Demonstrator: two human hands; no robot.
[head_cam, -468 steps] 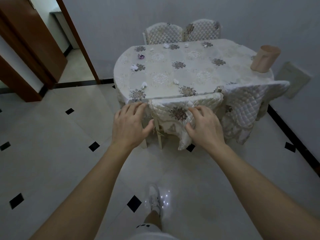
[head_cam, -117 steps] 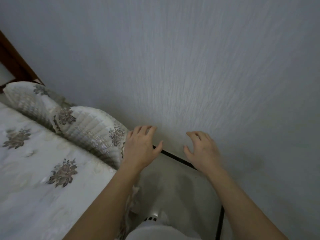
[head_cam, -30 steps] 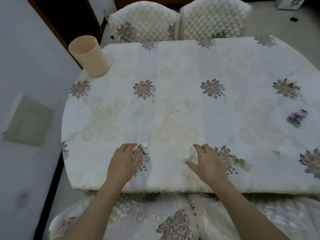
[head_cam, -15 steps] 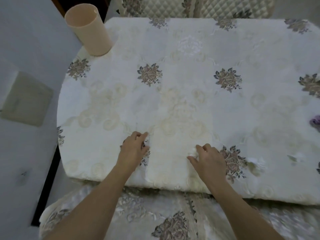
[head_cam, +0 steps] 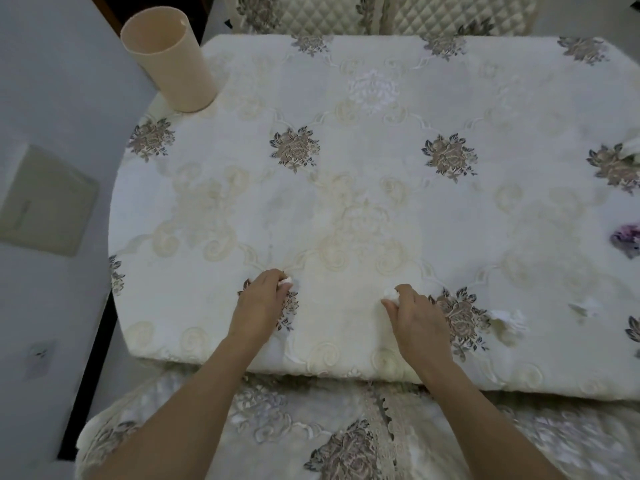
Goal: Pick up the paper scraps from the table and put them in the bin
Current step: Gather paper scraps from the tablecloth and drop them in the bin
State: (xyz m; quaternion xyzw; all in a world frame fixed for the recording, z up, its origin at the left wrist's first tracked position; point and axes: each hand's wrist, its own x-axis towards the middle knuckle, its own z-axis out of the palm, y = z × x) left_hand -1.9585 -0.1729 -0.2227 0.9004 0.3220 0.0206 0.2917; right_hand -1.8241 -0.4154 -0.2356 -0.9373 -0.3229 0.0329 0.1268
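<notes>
Table, floral cloth, seen from above at its near edge. Bin is the landmark: a beige cylinder, upright, open mouth, at the table's far left corner.

Left hand lies palm down on the cloth, well nearer than the bin and a little to its right, close to the near edge. Its fingertips are pinched together on a small white scrap, which pokes out at the tips and touches the cloth.

Right hand is further right of the bin, same near strip of table. Fingers curled and closed on a second white scrap; the scrap shows at the thumb side.

More scraps lie loose on the cloth, all far right of the bin and apart from both hands: a crumpled white piece just beside the right hand, a smaller pale one beyond it, a purple piece at the right frame edge, and a white bit cut off by the frame higher up.

Quilted chair backs stand behind the table, right of the bin. A covered seat sits under the near edge, below both forearms.
</notes>
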